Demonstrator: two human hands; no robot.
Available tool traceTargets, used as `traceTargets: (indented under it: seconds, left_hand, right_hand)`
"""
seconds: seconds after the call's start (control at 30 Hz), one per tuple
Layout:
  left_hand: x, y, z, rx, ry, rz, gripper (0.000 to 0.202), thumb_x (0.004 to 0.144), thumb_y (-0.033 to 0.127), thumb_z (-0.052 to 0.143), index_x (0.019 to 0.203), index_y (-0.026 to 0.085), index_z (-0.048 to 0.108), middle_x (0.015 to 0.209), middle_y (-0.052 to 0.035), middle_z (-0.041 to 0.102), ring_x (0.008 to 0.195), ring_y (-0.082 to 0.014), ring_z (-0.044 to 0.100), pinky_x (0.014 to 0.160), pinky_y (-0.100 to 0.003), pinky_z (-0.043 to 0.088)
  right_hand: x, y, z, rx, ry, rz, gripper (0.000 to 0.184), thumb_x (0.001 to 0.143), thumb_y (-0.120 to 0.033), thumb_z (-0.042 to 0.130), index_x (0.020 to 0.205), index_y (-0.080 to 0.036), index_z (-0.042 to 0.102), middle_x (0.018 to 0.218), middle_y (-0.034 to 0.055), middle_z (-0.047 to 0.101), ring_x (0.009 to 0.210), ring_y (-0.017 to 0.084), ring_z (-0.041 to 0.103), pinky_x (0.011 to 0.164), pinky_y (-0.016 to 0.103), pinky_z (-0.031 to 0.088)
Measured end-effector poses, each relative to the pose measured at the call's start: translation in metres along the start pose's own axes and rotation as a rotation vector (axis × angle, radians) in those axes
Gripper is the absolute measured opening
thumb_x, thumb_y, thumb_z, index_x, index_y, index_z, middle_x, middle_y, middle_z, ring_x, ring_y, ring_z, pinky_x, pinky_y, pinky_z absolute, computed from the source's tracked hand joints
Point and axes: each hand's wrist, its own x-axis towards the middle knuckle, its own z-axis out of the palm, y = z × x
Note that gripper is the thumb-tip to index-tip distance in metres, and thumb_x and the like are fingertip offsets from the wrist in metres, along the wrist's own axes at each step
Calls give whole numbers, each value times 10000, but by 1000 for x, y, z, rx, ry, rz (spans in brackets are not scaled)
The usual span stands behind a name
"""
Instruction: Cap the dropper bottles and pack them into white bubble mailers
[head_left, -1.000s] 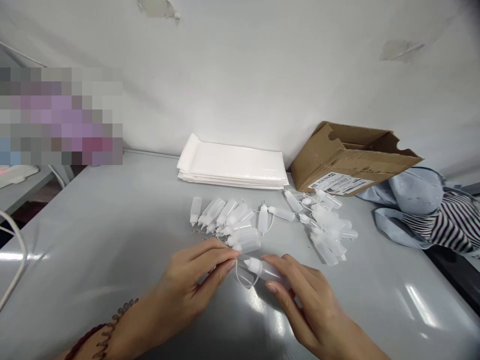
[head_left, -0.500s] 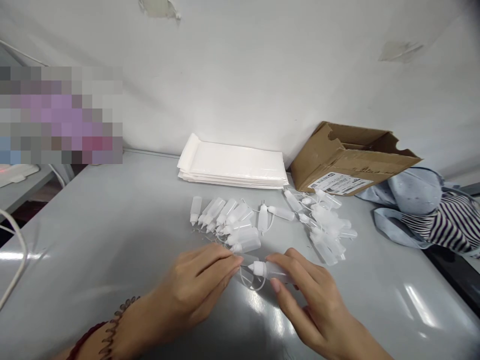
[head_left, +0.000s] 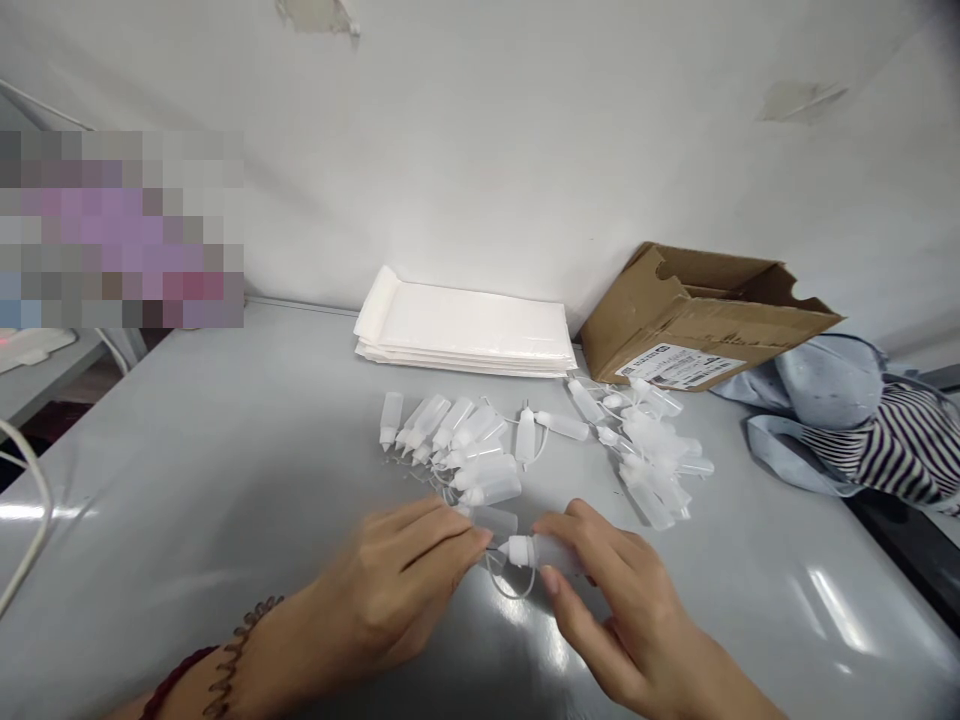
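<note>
My right hand (head_left: 626, 590) grips a small translucent needle-tip squeeze bottle (head_left: 551, 553) between thumb and fingers. The bottle lies nearly level, its white nozzle facing left. My left hand (head_left: 409, 575) pinches at the end of the thin needle, and a white tether loop (head_left: 514, 595) runs from the bottle's collar to these fingertips. The small cap on the tether is hidden in the pinch. Just behind the hands, another similar bottle (head_left: 495, 519) lies on the grey table (head_left: 225, 450). Beyond it, a row of like bottles (head_left: 480, 450) lies with nozzles mostly leftward.
A looser heap of bottles (head_left: 660, 450) lies to the right, with two more bottles between the groups. White padded envelopes (head_left: 480, 325) are stacked against the wall. An open cardboard box (head_left: 675, 330) stands at the back right, beside a blue and striped cloth bag (head_left: 870, 430).
The left hand has shifted slightly right and down, still pinching at the needle. The nozzle and tether loop have dropped a little; the right hand keeps its grip.
</note>
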Motion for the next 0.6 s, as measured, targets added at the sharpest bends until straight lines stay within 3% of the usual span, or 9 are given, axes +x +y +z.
traceTargets:
  seconds: [0.23,0.43,0.6]
  left_hand:
    - [-2,2,2,50,33,3,238,900,25,431,1019,148,597,802,-38,685,724,-146,657,675,-243,545]
    - [-3,0,1,-8,100,-58,145,876,42,557,982,138,584,832,-32,667,761,-145,626,697,-252,515]
    - [-3,0,2,-16,44,-31,134,889,44,525,955,136,596,831,-43,657,762,-151,624,694,-260,515]
  right_hand:
    - [-2,0,3,-36,18,-8,156,907,-171,422,1054,-190,473,775,34,615,663,162,621,516,246,495]
    - [-1,1,0,-32,28,-1,122,908,-179,441,1022,-196,480,775,27,612,619,150,605,503,242,485]
    - [0,0,-1,-29,-7,-12,149,911,-181,408,1044,-185,475,761,28,590,613,151,594,501,239,483]
